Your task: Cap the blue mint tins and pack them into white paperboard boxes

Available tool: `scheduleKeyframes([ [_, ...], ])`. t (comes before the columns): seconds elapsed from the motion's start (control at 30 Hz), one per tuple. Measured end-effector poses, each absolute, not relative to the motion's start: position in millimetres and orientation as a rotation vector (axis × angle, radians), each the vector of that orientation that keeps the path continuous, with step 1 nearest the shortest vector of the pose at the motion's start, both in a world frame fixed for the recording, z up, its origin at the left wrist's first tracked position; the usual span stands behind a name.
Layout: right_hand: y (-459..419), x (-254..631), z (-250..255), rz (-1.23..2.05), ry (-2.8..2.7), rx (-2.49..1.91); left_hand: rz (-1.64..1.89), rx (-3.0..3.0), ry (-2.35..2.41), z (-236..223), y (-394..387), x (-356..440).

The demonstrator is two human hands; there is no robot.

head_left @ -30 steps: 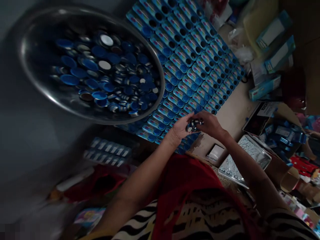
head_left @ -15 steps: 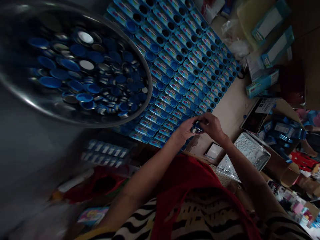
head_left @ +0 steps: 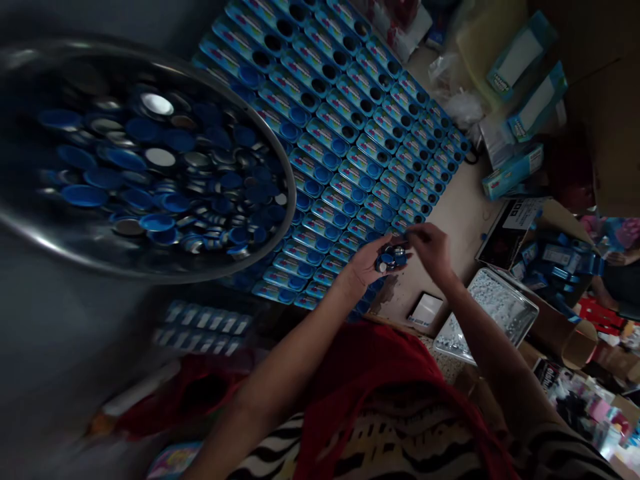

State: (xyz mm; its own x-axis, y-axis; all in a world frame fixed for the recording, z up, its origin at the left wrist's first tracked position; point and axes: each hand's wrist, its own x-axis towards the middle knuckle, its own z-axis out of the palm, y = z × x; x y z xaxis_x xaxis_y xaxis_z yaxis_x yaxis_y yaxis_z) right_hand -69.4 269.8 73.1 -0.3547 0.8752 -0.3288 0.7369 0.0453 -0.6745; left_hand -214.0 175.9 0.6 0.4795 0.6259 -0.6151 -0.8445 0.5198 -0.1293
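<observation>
My left hand [head_left: 367, 262] is palm up, fingers curled around several small round blue-and-silver discs [head_left: 386, 259]. Just to its right, my right hand [head_left: 434, 248] is raised with thumb and fingertips pinched together; what they hold, if anything, is too dark to make out. Both hands are over the near edge of many rows of flat blue tin cases [head_left: 356, 179] with printed lids. Some cases have a blue disc in the round recess at one end, while others, mostly farther off, show a dark round hole there.
A large steel bowl [head_left: 293, 193] heaped with similar discs looms at the left. To the right are a white square item [head_left: 427, 310], a metal tray of small pale pieces [head_left: 533, 308] and a carton [head_left: 517, 217] beside blue packages. Another person's hand [head_left: 620, 259] shows at far right.
My right hand has lifted away from the discs in my left palm, moving slightly right. The left hand has opened a little, showing more of the discs. The view has shifted slightly.
</observation>
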Motion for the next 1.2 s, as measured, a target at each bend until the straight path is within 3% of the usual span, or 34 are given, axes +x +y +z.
scheduleKeyframes([
  [0.1, 313, -57, 60, 0.964, -2.042, -1.925, 0.931, -0.414, 0.607, 15, 186, -222],
  [0.3, 365, -65, 45, 0.633, -2.534, -1.989, 1.048, -0.436, 0.564, 30, 212, -234],
  [0.63, 390, -71, 48, 0.555, -2.716, -2.157, 1.141, -0.488, 0.529, 27, 217, -234],
  [0.73, 362, -75, 67, 0.609, -2.661, -2.016, 1.156, -0.492, 0.573, 27, 209, -232],
  [0.93, 267, -71, 80, 1.082, -2.508, -1.625, 1.174, -0.569, 0.674, 19, 194, -218],
  [1.2, 246, -55, 55, 1.160, -2.198, -1.733, 1.116, -0.622, 0.703, 22, 171, -211],
])
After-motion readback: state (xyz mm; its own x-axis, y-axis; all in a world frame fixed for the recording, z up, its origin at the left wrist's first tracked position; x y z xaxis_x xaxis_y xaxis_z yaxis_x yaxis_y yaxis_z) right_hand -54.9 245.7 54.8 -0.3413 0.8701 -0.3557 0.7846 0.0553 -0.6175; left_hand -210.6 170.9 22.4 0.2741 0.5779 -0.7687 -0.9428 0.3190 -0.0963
